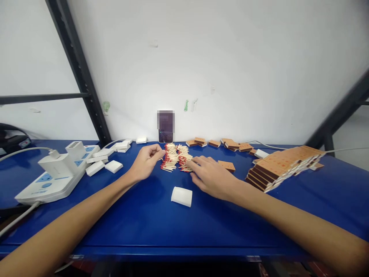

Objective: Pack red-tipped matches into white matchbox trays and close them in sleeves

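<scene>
two piles of red-tipped matches [170, 157] lie on the blue desk [144, 219], beyond the white box [181, 196] and near it. left hand [146, 161]: beyond and left of the white box, at the left pile's edge; grip pinched, thumb and forefinger together; cannot tell whether a match sits between. right hand [209, 175]: beyond and right of the white box, at the right pile; grip partly spread, fingers loosely bent; cannot tell whether it has hold of any. stacked brown matchboxes [284, 161] stand well right of the white box; a power strip [34, 194], well left.
</scene>
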{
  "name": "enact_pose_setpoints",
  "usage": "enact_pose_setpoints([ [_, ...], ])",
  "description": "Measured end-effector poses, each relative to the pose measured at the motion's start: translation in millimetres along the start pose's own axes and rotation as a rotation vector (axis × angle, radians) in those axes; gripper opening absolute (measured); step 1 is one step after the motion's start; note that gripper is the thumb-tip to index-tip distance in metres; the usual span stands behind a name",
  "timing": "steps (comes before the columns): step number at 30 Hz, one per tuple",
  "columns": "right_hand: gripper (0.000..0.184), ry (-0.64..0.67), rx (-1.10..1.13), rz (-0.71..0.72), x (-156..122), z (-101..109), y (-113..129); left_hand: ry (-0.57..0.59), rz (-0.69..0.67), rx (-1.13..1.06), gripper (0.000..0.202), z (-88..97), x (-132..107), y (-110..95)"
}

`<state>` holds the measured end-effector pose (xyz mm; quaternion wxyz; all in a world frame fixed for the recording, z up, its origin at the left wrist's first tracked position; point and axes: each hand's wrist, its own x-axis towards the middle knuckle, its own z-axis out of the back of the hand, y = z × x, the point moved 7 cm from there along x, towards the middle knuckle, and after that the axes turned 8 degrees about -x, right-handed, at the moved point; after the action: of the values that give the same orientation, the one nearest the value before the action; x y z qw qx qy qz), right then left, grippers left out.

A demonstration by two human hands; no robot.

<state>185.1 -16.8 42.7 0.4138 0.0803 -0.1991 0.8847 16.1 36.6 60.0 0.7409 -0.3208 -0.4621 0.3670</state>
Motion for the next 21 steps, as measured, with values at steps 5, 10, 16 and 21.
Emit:
enact_pose_setpoints([
  [5, 0.024, -0.031, 0.182, 0.161, 31, -3, 24, 0.005, 0.006, 0.198, 0.034, 13.0, 5, 12],
  [10, 0.022, 0.002, 0.097, 0.186, 68, -11, 34, -0.033, 0.035, 0.324, 0.033, 28.1, 10, 22],
  [16, 0.020, 0.022, 0.107, 0.179, 82, -22, 35, -0.071, -0.011, 0.376, 0.035, 29.1, 11, 8],
  [21, 0.036, -0.036, 0.179, 0.141, 76, -9, 24, -0.067, -0.021, 0.440, 0.037, 35.1, 9, 6],
])
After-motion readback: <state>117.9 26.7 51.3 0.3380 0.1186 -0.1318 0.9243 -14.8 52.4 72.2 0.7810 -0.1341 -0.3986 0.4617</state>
